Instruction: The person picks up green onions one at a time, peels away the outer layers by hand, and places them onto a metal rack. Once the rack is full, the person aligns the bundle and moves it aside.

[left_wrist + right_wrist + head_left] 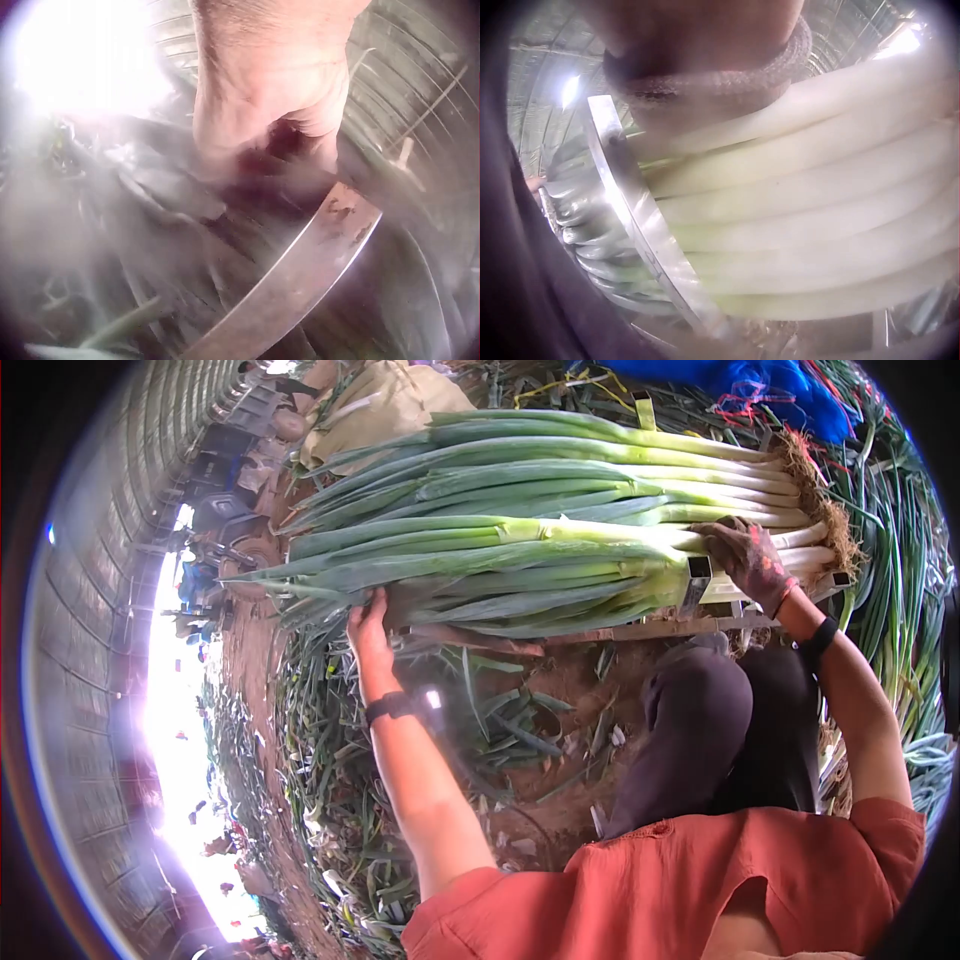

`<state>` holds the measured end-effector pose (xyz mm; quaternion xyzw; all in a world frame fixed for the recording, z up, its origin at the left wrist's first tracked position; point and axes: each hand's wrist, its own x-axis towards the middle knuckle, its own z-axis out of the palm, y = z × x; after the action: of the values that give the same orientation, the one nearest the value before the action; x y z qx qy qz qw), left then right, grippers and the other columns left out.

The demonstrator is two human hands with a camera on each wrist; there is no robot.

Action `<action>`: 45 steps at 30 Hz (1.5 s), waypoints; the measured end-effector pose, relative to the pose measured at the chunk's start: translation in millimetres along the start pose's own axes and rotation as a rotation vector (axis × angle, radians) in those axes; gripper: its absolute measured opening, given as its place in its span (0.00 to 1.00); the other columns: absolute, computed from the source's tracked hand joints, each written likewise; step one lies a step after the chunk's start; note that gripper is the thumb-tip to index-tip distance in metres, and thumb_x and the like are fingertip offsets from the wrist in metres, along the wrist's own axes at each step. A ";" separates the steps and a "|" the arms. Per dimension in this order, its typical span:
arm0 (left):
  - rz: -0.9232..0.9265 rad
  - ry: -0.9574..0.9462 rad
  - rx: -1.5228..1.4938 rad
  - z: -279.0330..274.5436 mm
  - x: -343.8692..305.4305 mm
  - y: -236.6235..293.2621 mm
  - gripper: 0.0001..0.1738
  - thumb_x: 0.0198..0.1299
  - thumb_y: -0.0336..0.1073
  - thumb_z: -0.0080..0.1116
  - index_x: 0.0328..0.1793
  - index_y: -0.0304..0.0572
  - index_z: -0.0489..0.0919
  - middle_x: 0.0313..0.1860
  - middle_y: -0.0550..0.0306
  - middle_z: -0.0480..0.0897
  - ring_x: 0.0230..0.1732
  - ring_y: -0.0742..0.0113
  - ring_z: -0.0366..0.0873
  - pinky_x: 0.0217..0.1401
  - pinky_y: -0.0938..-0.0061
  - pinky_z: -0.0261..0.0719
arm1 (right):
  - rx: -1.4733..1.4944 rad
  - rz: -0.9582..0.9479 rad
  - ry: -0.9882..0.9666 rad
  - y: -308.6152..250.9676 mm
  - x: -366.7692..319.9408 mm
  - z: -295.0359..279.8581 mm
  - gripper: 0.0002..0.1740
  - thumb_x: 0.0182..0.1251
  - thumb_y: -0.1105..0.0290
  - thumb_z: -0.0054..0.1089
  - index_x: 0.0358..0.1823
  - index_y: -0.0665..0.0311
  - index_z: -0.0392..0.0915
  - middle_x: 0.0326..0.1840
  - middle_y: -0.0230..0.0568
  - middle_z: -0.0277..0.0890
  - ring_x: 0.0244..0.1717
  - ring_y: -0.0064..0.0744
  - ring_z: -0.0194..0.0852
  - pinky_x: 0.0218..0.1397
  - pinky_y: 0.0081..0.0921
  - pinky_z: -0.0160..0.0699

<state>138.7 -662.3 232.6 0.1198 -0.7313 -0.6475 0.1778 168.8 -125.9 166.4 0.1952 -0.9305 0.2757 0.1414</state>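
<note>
While you crouch over the dirt, your orange shirt (pixel 680 880) and one dark-trousered knee (pixel 700 730) fill the near right. Cut green scraps (pixel 500 710) lie on the soil just to the left of the knee.

Your left hand (pixel 368 628) reaches up to the near left end of the leek bundle (pixel 540 520) and meets the loose green leaves from below. The leaves hide its fingers. The left wrist view is hazy and shows only the heel of the hand pushed into dark leaves beside a metal bar (pixel 300 277), so you cannot tell whether the fingers are curled round anything.

Your right hand (pixel 748 555), in a dirty glove, lies on top of the white stalks (pixel 817 210) at the right end of the bundle. Its fingers are laid flat across them and point left, pressing rather than pinching. The hairy roots (pixel 815 480) stick out just to the right of that hand.

The bundle lies on its side across a metal frame (pixel 640 630), green tops to the left and white ends to the right, spanning the gap between your two hands. The frame's upright bar (pixel 641 217) crosses the stalks where white turns to green.

Farther off, a blue net (pixel 740 385) sits beyond the bundle at the far right, with more greens heaped along the right side.
</note>
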 end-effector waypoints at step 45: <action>1.034 -0.080 0.928 179.0 -178.5 69.2 0.12 0.66 0.32 0.52 0.48 0.27 0.74 0.40 0.44 0.81 0.37 0.55 0.80 0.43 0.69 0.78 | -0.025 -0.068 0.277 17.8 -19.0 9.9 0.13 0.64 0.55 0.49 0.37 0.52 0.79 0.24 0.40 0.72 0.28 0.44 0.73 0.31 0.40 0.72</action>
<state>230.3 -418.8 264.7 -0.2041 -0.9018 -0.1041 0.3664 176.2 -112.4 143.2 0.1848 -0.8983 0.2835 0.2803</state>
